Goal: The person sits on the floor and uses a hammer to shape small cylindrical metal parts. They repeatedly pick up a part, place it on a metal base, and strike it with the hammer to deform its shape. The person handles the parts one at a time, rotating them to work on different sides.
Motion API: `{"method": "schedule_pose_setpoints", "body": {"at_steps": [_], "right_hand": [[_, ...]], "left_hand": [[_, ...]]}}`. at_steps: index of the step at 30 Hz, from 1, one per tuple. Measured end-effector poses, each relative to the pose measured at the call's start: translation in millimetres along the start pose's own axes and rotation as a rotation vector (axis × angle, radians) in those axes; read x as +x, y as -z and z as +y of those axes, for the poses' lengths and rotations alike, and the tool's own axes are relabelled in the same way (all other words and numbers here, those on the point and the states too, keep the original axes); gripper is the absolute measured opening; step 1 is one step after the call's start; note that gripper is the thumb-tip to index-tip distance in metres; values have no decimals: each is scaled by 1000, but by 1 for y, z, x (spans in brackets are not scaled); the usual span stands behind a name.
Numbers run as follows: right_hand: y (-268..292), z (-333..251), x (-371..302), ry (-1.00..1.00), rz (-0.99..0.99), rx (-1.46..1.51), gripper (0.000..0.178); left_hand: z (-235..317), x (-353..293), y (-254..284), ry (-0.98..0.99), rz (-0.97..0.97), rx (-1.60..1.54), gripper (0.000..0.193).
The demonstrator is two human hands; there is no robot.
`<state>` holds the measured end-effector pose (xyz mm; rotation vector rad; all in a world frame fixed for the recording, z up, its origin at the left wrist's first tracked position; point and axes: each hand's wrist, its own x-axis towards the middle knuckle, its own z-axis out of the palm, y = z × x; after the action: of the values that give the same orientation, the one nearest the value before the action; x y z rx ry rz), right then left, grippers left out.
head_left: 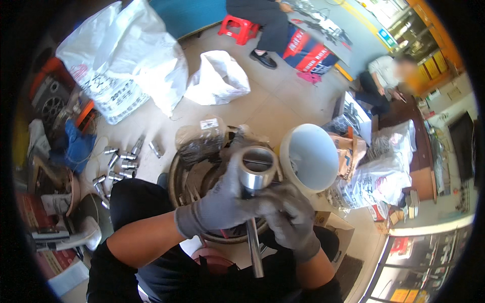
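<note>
Both my hands wear grey work gloves and meet in front of my body. My left hand (214,204) is wrapped round a shiny hollow metal cylinder (258,180), its open round end facing up. A smooth metal rod (255,250) slants down from beneath the cylinder toward my lap. Fingers hide where rod and cylinder meet, so I cannot tell whether they are joined. Against the cylinder's lower right side, my right hand (293,219) is closed at the rod's upper end. Under my hands stands a round dark basin (174,194) with plastic-wrapped bundles (202,136) at its far edge.
A white bucket (313,156) stands right of the basin. Several metal cylindrical parts (129,164) lie on the floor at left. White woven sacks (126,65) stand beyond them; more sacks (381,174) are at right. Two people sit farther back, one near a red stool (238,29).
</note>
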<state>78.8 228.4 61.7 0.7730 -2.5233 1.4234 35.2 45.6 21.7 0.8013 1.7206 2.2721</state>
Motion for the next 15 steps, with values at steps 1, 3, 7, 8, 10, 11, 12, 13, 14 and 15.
{"method": "schedule_pose_setpoints", "body": {"at_steps": [1,3,7,8,10,11,12,13,14,15], "right_hand": [[2,1,0,22,-19,-3,29],[6,5,1,-7,-48,77,29],[12,13,2,56,-49,118,38],[13,13,0,-48,-143,246,37],[14,14,-4,-265,-249,430,39],[13,14,-7,-380,-262,683,42],[12,14,-8,-438,-292,764,42],[11,13,-10,-362,-268,755,43],[7,12,-9,-232,-242,663,43],[9,11,-10,-403,-318,766,47]], "left_hand": [[1,-1,0,9,15,-61,83],[0,2,0,63,0,-158,75],[1,4,4,100,8,-110,62],[1,2,4,167,59,-122,61],[-2,2,6,169,13,-155,55],[-2,-2,6,156,17,1,51],[-6,-4,5,169,82,-40,47],[-7,-4,7,169,71,-108,49],[-10,-5,9,168,53,-186,52],[-12,-4,11,165,46,-155,54]]}}
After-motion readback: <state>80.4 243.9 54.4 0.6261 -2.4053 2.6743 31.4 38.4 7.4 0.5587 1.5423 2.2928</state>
